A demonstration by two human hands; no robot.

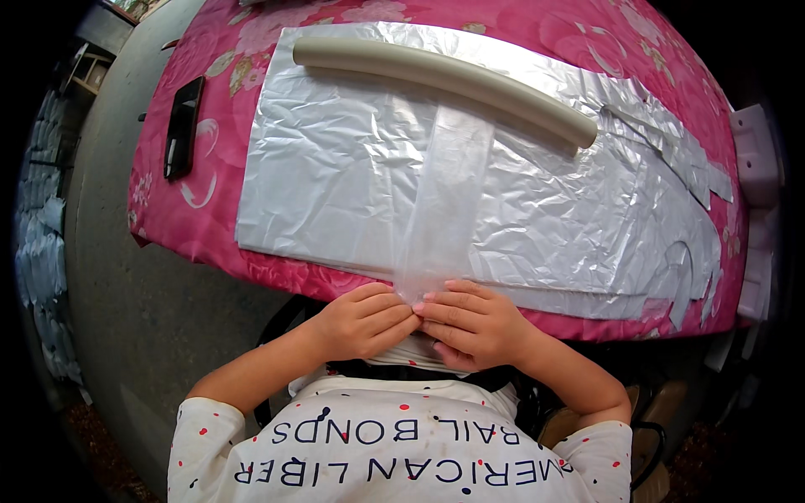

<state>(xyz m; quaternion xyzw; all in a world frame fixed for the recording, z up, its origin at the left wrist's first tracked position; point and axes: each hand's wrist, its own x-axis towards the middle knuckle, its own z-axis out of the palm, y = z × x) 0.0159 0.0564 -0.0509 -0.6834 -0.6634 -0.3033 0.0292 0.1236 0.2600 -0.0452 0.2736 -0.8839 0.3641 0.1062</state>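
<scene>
A stack of thin, silvery-white plastic bags or sheets [335,176] lies crinkled across the table in front of me. Over its middle runs a long translucent plastic strip [457,172], its near end reaching past the table's front edge. Both hands meet at that end, close to my body. My left hand [366,321] has its fingers curled and pressed on the strip. My right hand [474,324] pinches it from the other side, fingertips touching the left hand's. Across the strip's far end rests a beige, slightly bent-looking tube [453,82].
A pink flowered cloth [226,218] covers the table. On its left lies a black phone [183,127]. The stack's right end has cut, loop-like flaps [683,268], and a thin dark cord [662,155] crosses it. Pale plastic chairs [755,159] stand beyond the right edge.
</scene>
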